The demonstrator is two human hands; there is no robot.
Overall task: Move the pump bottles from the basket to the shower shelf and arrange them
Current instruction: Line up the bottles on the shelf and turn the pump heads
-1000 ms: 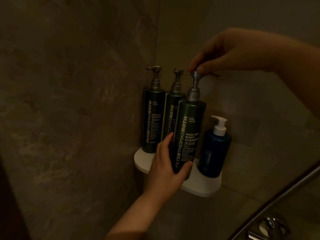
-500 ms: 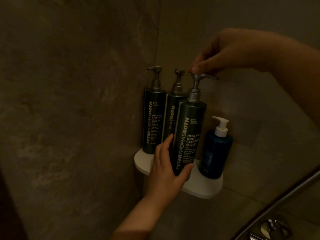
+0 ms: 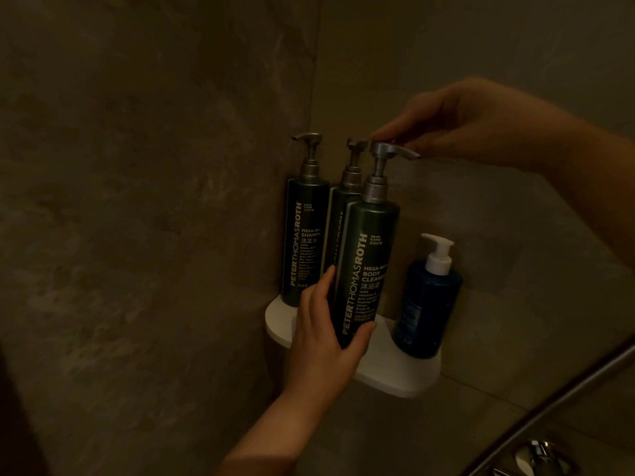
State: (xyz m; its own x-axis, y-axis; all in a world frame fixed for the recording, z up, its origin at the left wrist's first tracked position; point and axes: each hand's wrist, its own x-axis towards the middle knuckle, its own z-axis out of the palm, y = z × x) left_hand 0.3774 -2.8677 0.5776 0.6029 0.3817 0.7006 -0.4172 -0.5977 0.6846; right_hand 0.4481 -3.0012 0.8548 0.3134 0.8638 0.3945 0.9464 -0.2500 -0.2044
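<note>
Three tall dark green pump bottles stand on a white corner shelf [image 3: 405, 379]. The shampoo bottle [image 3: 302, 242] is leftmost, a second bottle [image 3: 340, 214] sits behind, and the body cleanser bottle [image 3: 369, 269] is in front. My left hand [image 3: 326, 334] grips the lower body of the body cleanser bottle. My right hand [image 3: 457, 121] pinches its silver pump head [image 3: 391, 151], whose spout points right. A short blue bottle with a white pump [image 3: 426, 300] stands at the shelf's right end.
Dark stone walls meet in the corner behind the shelf. A curved metal rail [image 3: 556, 396] crosses the lower right, with a chrome fitting [image 3: 539, 458] below it. The basket is out of view.
The silver pump head on the body cleanser bottle has turned under my right hand; its spout now shows more fully, pointing right. My left hand keeps its hold on the bottle.
</note>
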